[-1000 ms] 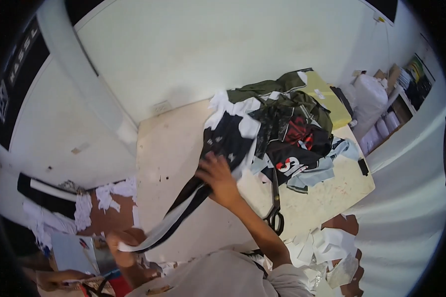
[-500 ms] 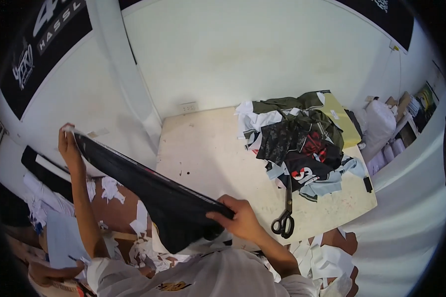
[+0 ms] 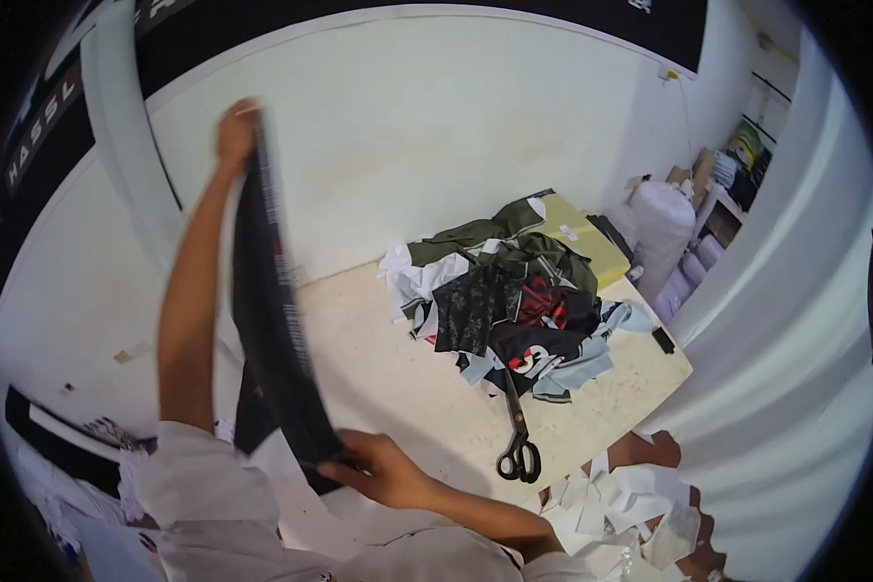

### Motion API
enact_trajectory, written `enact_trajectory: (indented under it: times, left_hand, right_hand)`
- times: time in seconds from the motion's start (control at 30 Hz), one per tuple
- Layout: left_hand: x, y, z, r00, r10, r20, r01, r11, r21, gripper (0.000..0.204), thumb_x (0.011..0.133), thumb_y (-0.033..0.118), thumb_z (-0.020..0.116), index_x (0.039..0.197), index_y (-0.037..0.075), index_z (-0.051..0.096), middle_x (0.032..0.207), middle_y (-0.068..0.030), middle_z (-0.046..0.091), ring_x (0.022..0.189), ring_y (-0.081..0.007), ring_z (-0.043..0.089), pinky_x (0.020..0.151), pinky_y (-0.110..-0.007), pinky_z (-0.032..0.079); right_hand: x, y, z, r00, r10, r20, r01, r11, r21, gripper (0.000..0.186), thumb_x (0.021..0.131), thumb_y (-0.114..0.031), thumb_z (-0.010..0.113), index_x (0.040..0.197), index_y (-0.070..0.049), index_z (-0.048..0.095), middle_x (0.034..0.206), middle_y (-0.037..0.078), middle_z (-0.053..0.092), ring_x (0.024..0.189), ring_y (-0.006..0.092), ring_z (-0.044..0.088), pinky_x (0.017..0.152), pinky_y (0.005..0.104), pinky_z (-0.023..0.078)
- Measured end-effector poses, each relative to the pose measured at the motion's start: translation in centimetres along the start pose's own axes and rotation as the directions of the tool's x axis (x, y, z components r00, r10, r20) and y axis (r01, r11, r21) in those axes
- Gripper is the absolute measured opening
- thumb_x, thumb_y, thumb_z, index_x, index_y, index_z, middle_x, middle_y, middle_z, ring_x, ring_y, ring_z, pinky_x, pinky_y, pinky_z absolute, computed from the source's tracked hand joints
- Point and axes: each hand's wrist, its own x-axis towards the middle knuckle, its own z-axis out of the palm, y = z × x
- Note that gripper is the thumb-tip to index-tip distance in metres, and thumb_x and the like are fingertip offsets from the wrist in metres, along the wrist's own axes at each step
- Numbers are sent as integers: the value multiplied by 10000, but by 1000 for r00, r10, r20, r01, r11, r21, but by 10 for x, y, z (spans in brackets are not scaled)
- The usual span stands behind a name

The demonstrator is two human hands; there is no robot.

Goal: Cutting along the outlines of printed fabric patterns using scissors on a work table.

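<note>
A long piece of black fabric point(image 3: 274, 330) with a light printed strip along its edge is stretched between my two hands over the left part of the table. My left hand point(image 3: 237, 136) is raised high and closed on its upper end, slightly smeared by motion. Lower down, my right hand point(image 3: 383, 469) pinches the bottom end between thumb and fingers. To the right of that hand lie black-handled scissors point(image 3: 516, 441), blades toward a heap of cut fabric pieces point(image 3: 514, 301) in black, olive, white, red and light blue.
The pale table point(image 3: 436, 403) stands against a white wall. A yellow folded stack point(image 3: 592, 247) and a small black object point(image 3: 662, 339) lie at its right side. White scraps point(image 3: 640, 500) litter the floor on the right. A white curtain point(image 3: 776, 388) hangs beyond.
My left hand has swung up and to the right, bringing the black fabric from a slant to nearly upright. My right hand has moved left and down. The view has shifted.
</note>
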Motion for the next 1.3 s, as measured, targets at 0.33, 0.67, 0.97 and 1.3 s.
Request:
enact_trajectory:
  times: [0.33,0.67,0.97,1.3]
  left_hand:
    - [-405,351,133,736,480,478,318,379,-869,162,949,140,509,910,26,616,925,-148,648,917,-284,633,838,-386,496]
    - [-521,376,-11,255,627,737,625,475,-620,528,962,155,574,1471,118,440,1365,-184,562,1187,-367,581,1022,-428,448]
    - [-567,125,-62,452,-390,802,229,920,318,910,856,597,636,1555,128,293,1604,-211,239,1492,-387,197,1193,-577,119]
    - [-497,-20,14,646,-499,578,246,852,462,972,846,544,670,1575,102,205,1595,-162,293,1479,-367,249,1180,-605,148]
  right_hand:
    - [-122,-9,-40,789,434,435,-341,898,-277,176,910,-154,711,1019,-18,685,836,121,681,800,278,665,743,337,504]
    - [-107,-13,-111,957,243,159,-194,943,-271,198,930,-127,666,1088,-17,710,1105,106,717,1034,232,693,881,337,530]
    - [-12,214,-200,938,9,-346,-293,553,-780,502,952,-302,639,1362,-31,537,1377,224,529,1255,372,528,1032,429,431]
    - [262,326,-261,965,-83,-249,-200,383,-902,707,975,-584,449,1371,-2,510,1462,312,415,1373,498,357,1140,541,280]
